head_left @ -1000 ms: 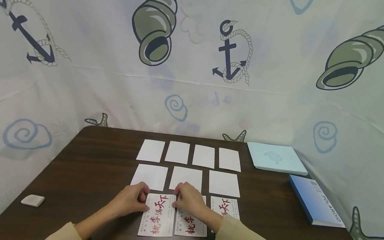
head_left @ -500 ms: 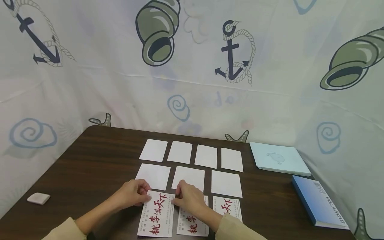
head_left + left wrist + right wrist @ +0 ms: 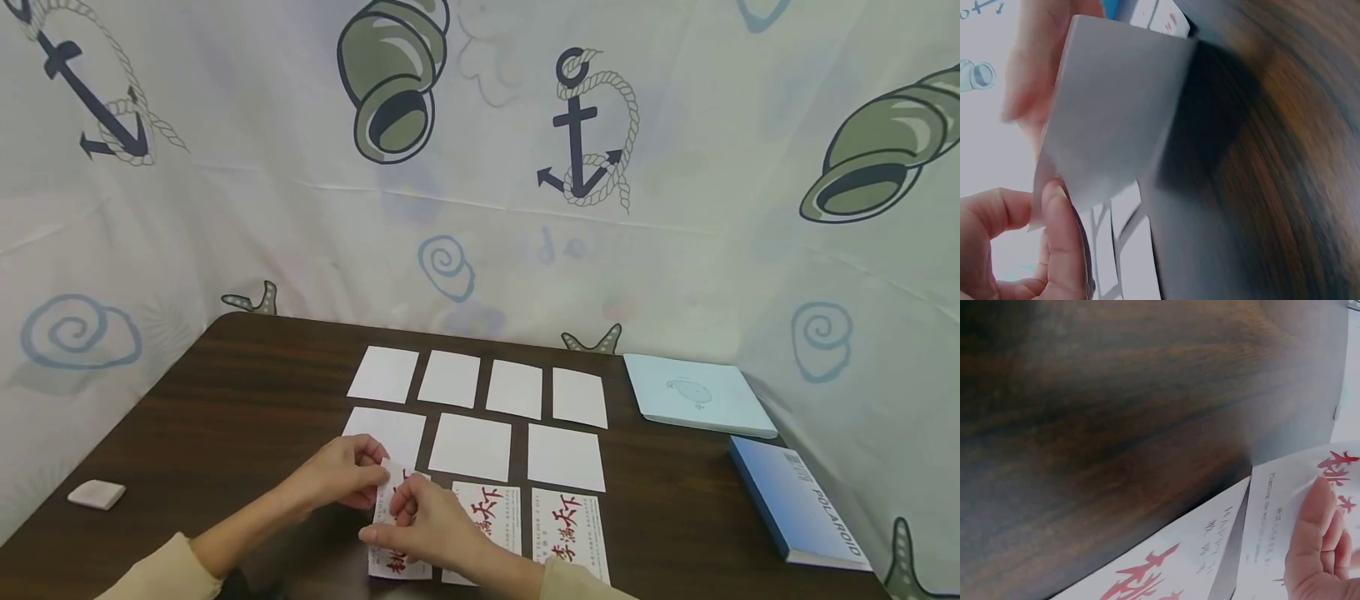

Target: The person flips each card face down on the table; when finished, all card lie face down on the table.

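Observation:
A white card printed with red Chinese characters (image 3: 385,504) is raised and tilted off the dark table. My left hand (image 3: 341,473) pinches its upper left corner between thumb and fingers. The card's plain back (image 3: 1116,106) faces the left wrist camera. In front of the printed side is my right hand (image 3: 438,525), its thumb stretched out and its fingers loosely bent. Its fingertips (image 3: 1321,487) lie over the print in the right wrist view; whether they touch is unclear. To the right lie two more red-printed cards, a middle one (image 3: 501,518) and a right one (image 3: 570,533).
Beyond the hands, several blank white cards (image 3: 471,447) lie in two rows. A small white block (image 3: 97,495) sits on the table (image 3: 225,400) at left. A pale blue flat item (image 3: 697,396) and a blue POLAROID box (image 3: 802,504) lie at right.
The left card has lifted and turned, held by its corner in my left hand. My right hand has moved left and down from the card's top right corner, uncovering the middle printed card.

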A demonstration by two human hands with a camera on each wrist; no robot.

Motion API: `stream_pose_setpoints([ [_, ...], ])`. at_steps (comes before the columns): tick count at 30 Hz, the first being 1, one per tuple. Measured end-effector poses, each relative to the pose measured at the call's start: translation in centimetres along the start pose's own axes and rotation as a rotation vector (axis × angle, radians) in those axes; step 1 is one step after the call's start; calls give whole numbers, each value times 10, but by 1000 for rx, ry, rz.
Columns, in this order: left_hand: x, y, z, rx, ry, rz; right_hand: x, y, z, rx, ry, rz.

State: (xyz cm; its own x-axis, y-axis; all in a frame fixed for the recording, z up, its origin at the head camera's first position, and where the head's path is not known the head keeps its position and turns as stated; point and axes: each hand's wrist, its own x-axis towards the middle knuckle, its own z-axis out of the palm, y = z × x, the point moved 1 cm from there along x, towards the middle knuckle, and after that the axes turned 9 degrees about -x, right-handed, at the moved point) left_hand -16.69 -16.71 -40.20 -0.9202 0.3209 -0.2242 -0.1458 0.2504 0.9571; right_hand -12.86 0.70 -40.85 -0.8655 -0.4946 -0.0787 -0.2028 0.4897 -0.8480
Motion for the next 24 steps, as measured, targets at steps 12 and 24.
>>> stream_pose_setpoints([
  [12,-7,-18,10,-217,-199,-68,-17,-2,-19,248,151,24],
  [24,-11,-34,0,197,217,56,-17,28,-10,321,173,142],
])
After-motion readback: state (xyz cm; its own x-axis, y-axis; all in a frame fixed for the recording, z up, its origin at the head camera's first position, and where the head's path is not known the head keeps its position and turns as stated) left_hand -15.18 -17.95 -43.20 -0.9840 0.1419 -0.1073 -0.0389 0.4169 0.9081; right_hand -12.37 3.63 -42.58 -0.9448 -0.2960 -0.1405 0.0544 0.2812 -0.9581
